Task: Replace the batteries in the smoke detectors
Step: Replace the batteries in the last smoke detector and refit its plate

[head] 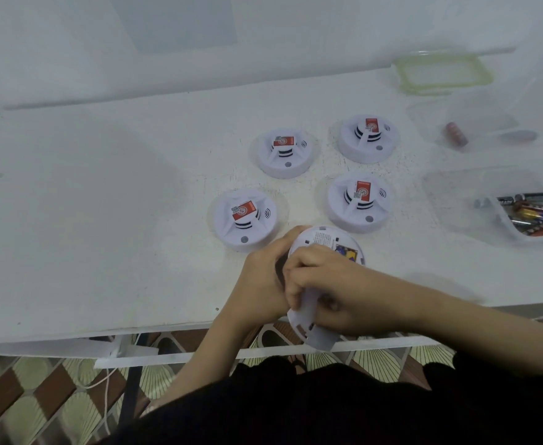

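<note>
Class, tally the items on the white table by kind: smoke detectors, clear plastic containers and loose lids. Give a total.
Smoke detectors: 5
Clear containers: 2
Lids: 1
Total: 8

Person seen from above. Both forearms bare from elbow to wrist; no sleeves, watch or bracelet visible on them. Left hand and right hand bare, without gloves or visible rings. Dark, near-black clothing covers the body along the lower edge, plain and unmarked.
</note>
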Motion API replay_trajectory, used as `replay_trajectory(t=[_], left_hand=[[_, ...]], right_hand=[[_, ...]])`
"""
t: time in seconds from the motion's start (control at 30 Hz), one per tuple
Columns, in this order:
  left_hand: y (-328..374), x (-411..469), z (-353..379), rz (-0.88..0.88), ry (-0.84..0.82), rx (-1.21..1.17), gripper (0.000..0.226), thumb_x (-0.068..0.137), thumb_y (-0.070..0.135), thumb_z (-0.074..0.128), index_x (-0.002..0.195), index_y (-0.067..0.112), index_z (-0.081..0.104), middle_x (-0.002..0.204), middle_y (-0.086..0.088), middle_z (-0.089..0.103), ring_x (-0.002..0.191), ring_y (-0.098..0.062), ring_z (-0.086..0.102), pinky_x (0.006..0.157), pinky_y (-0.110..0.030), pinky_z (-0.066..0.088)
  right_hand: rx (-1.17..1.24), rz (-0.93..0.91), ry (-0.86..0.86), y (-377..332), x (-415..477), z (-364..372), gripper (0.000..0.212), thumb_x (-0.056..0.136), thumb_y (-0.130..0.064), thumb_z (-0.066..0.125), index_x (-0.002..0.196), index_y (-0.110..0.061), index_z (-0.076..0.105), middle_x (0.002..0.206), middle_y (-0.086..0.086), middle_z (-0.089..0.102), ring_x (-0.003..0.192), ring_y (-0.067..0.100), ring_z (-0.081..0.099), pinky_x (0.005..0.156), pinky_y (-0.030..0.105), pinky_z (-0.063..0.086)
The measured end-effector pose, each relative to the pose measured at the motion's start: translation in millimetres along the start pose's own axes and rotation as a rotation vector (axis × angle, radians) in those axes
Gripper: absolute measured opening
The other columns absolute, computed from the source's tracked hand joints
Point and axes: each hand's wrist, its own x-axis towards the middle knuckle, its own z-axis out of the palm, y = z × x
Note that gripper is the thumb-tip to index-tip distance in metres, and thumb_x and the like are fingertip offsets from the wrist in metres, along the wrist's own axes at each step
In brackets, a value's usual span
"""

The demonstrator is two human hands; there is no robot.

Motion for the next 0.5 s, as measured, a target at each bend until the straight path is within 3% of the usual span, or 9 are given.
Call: replay_trajectory(t=[0.1, 0.23, 0.37, 0.5], left_hand=[[-4, 1, 1, 0.002, 0.009, -0.027, 0.060, 0.076, -0.001, 0.073, 0.129, 0.018, 0.055, 0.110, 0.013, 0.067, 0.100, -0.003, 0.064, 0.081, -0.019, 0.050], [3, 3, 2, 0.002, 0.021, -0.059, 0.056, 0.076, 0.014, 0.080, 0.127, 0.021, 0.057, 0.113, 0.010, 0.068, 0.106, -0.010, 0.064, 0.087, -0.023, 0.052], [2, 3, 1, -0.002, -0.008, -0.076, 0.070, 0.065, 0.011, 0.088, 0.127, 0.021, 0.058, 0.113, 0.007, 0.068, 0.106, -0.017, 0.064, 0.088, -0.030, 0.054], [1, 1, -1, 0.009, 0.012, -0.044, 0.082, 0.053, 0.008, 0.093, 0.126, 0.023, 0.058, 0.109, 0.011, 0.068, 0.102, -0.009, 0.064, 0.082, -0.017, 0.051]], right_hand=[[0.012, 0.017, 0.015, 3, -4, -6, 0.042, 0.063, 0.005, 0.057, 0.097, -0.019, 0.063, 0.103, -0.006, 0.049, 0.101, 0.004, 0.042, 0.088, 0.012, 0.033], [-0.018, 0.057, 0.106, 11, -13, -21, 0.026, 0.068, -0.010, 0.074, 0.091, -0.018, 0.067, 0.094, -0.008, 0.059, 0.091, -0.002, 0.048, 0.081, 0.009, 0.036], [0.049, 0.149, 0.239, 16, -24, -29, 0.020, 0.069, -0.023, 0.079, 0.087, -0.026, 0.072, 0.083, -0.013, 0.067, 0.081, 0.004, 0.057, 0.070, 0.016, 0.042], [0.295, 0.310, 0.408, 24, -31, -40, 0.018, 0.068, -0.012, 0.082, 0.080, -0.023, 0.073, 0.079, -0.009, 0.069, 0.066, -0.001, 0.055, 0.060, 0.009, 0.038]])
